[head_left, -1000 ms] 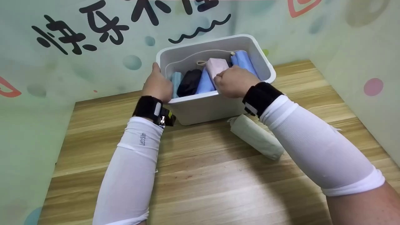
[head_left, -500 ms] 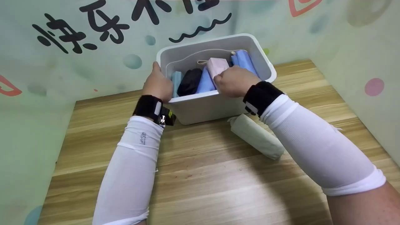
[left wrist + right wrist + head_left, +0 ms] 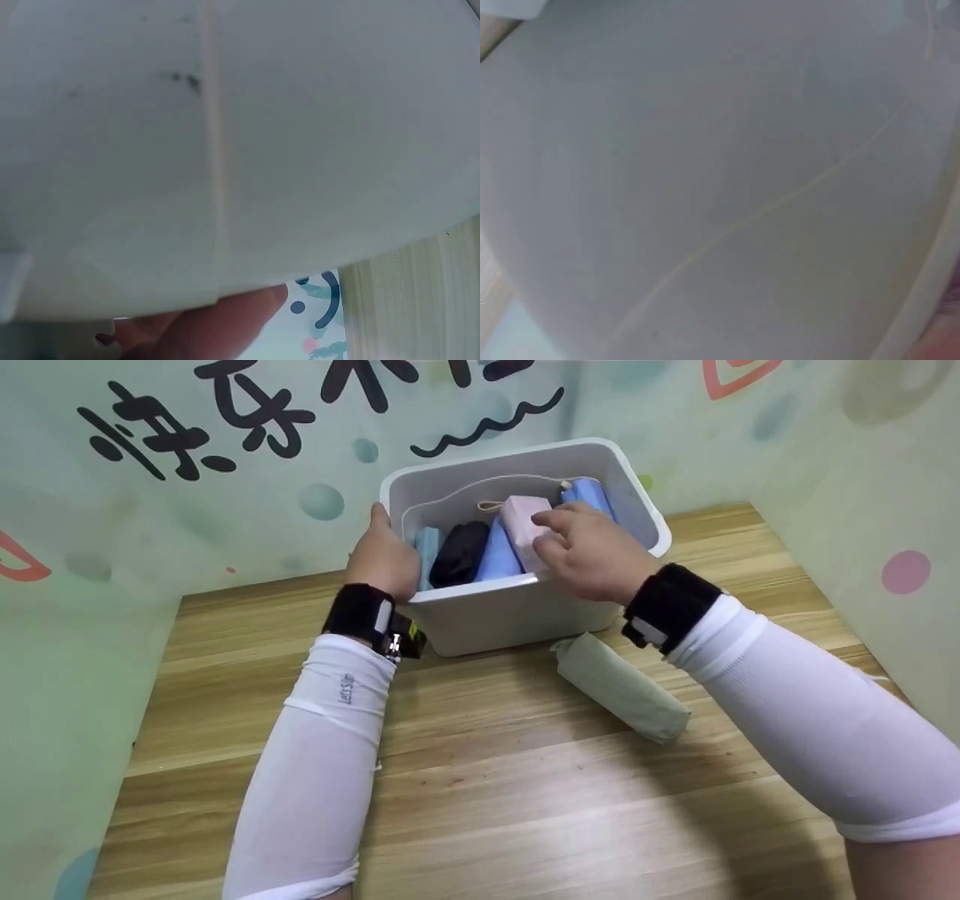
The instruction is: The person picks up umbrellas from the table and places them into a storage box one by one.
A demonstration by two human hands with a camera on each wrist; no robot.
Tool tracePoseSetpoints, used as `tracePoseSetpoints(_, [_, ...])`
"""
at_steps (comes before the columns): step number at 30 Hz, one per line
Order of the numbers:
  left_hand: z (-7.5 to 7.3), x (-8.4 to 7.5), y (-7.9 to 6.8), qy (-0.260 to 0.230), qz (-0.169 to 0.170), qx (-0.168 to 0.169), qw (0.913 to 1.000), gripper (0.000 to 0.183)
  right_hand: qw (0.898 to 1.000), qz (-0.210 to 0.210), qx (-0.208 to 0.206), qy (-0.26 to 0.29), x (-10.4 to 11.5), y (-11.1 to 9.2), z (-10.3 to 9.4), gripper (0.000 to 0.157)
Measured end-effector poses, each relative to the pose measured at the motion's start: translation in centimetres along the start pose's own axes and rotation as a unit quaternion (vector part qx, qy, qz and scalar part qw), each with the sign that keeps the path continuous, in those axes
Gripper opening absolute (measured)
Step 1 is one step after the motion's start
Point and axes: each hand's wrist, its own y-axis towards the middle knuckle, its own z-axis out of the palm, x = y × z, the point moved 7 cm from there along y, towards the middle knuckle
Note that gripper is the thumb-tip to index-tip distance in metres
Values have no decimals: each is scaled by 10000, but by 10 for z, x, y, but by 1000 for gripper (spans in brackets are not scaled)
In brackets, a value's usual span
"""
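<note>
My left hand (image 3: 384, 556) grips the left front corner of a white plastic bin (image 3: 495, 622), thumb up along the rim. Over the bin's front rim, my right hand (image 3: 596, 551) has its fingers loosely extended at a pink cloth-covered bundle (image 3: 525, 521) with a cord loop. Inside the bin stand similar bundles that look like folded umbrellas in covers: a teal one (image 3: 427, 547), a black one (image 3: 459, 553), a blue one (image 3: 499, 556) and another blue one (image 3: 589, 493), partly hidden by the right hand. Both wrist views are filled mostly by the bin's wall.
A pale green cloth-covered bundle (image 3: 622, 686) lies on the wood-grain table (image 3: 480, 810) in front of the bin, left of the right forearm. A printed wall (image 3: 247, 517) stands close behind the bin, with another wall (image 3: 862, 532) at the right.
My right hand has loosened its curled fingers from the pink bundle and drawn slightly to the right. The left hand stays on the bin, and the bundles have not visibly moved.
</note>
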Motion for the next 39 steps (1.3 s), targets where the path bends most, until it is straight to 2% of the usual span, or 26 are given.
tracePoseSetpoints(7, [-1, 0, 0, -32, 62, -40, 10000, 81, 9988, -364, -226, 230, -5, -27, -7, 52])
tracePoseSetpoints(15, [-1, -1, 0, -139, 189, -40, 9997, 79, 9941, -1000, -331, -258, -15, -73, -3, 61])
tracePoseSetpoints(23, [0, 1, 0, -141, 65, -15, 9999, 82, 9858, -1521, -463, -532, -19, -110, 10, 70])
tracePoseSetpoints(27, [0, 1, 0, -74, 31, 1, 10000, 83, 9858, -1457, -320, -777, -24, -123, 19, 77])
tracePoseSetpoints(32, [0, 1, 0, -41, 15, 38, 10000, 84, 9910, -975, 355, -848, -41, -137, 38, 84])
tracePoseSetpoints(39, [-1, 0, 0, 11, 81, 5, 10000, 84, 9895, -477, 793, -1114, -64, -146, 56, 93])
